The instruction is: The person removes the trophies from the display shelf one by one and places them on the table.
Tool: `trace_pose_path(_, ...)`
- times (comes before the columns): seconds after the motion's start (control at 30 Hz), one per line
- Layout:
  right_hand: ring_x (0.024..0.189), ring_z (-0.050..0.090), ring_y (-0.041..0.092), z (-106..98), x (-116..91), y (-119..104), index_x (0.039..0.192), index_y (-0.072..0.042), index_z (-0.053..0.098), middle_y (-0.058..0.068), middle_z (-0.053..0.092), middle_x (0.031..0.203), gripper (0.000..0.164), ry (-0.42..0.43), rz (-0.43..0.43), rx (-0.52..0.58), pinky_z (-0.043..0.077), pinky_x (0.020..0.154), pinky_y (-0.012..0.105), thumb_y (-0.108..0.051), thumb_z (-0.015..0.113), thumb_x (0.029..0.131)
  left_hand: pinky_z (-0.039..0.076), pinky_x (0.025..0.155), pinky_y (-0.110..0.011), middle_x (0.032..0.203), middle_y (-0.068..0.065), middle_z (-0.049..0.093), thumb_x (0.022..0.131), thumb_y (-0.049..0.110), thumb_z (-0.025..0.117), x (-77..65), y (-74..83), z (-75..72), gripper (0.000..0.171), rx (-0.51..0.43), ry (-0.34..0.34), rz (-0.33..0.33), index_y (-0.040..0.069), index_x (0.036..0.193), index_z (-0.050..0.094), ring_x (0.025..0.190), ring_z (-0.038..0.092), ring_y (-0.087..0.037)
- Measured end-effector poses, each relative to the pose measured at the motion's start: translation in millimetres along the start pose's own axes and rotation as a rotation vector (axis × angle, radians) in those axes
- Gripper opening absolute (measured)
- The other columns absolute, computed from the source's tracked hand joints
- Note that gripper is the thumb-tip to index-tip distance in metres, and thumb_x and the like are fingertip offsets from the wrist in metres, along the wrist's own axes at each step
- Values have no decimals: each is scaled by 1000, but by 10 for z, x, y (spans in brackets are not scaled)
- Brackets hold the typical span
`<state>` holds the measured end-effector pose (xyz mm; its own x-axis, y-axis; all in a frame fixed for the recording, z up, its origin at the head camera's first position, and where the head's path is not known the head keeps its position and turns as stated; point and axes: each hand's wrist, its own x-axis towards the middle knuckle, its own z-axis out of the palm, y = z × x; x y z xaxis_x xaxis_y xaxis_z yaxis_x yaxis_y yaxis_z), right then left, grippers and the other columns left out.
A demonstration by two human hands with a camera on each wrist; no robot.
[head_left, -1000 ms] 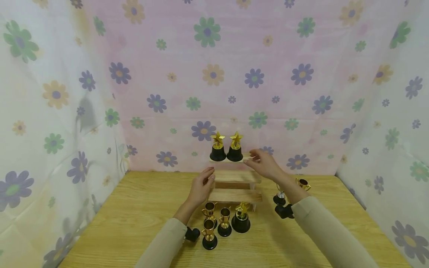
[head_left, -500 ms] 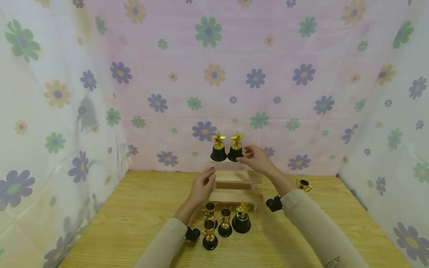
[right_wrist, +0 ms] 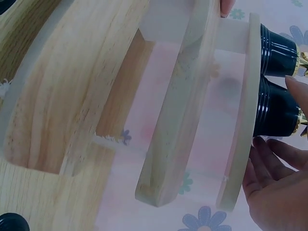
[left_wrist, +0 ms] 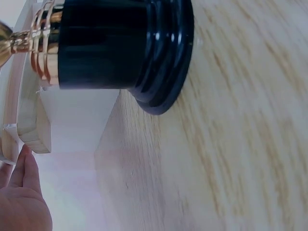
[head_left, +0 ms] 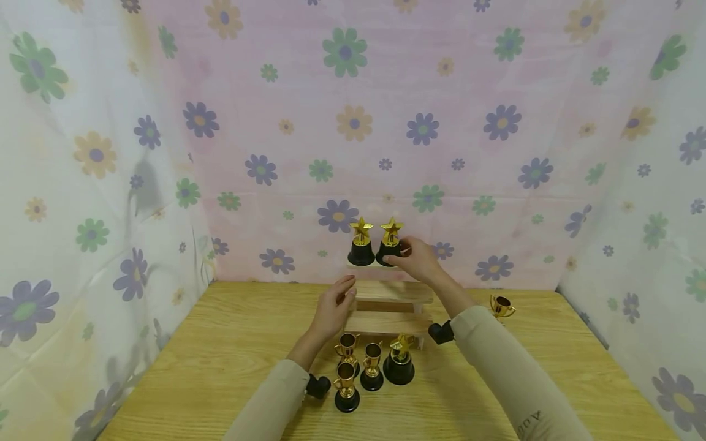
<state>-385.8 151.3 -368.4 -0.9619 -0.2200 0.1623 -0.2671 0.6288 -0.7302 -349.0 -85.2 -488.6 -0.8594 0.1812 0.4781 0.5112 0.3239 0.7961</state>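
Note:
Two gold star trophies with black bases stand side by side on the top step of a wooden stepped stand [head_left: 388, 321]. My right hand [head_left: 420, 260] holds the right star trophy [head_left: 390, 248] by its base, thumb across the front and fingers around the right side. Beside it is the left star trophy [head_left: 361, 253], upright. My left hand [head_left: 331, 309] is at the stand's left side. In the left wrist view, its fairly straight fingers [left_wrist: 32, 173] reach the end of a step [left_wrist: 34, 122]. Both lower steps bear nothing.
Before the stand, several gold cup trophies [head_left: 372, 370] and another star trophy [head_left: 399, 369] stand on the wooden table [head_left: 220, 367]. A gold cup [head_left: 502, 306] shows at the right, partly behind my right sleeve [head_left: 507, 367]. Flowered cloth [head_left: 309, 122] closes off the back and sides.
My right hand has moved left from the right end of the top step to the right star trophy and now grips its base. The left hand stays in place.

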Motion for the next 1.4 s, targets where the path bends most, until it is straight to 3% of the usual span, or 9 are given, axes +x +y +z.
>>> trace_pose_path(0.37,115,62,36,60,51,-8,133,1,59,20,65,126,52,37,19,24,54,97,50,-31,75,95,44,110,-52,151,-24,50,108,15,53,14,-2,9,41,-3,7,23,-11,141,55,142,44,-39)
trace_pose_path(0.77,112,64,36,122,84,15,139,3,56,21,64,128,57,67,18,59,55,94,50,-29,74,95,45,109,-53,151,-25,49,108,13,54,14,15,7,40,-6,14,12,-10,141,55,142,44,-39)
trace_pose_path(1.4,119,61,39,86,-45,-2,148,2,49,23,54,144,65,59,-2,-33,54,98,53,-33,71,98,45,109,-53,152,-25,48,108,14,53,8,-9,14,40,-3,12,16,-7,142,56,141,45,-40)
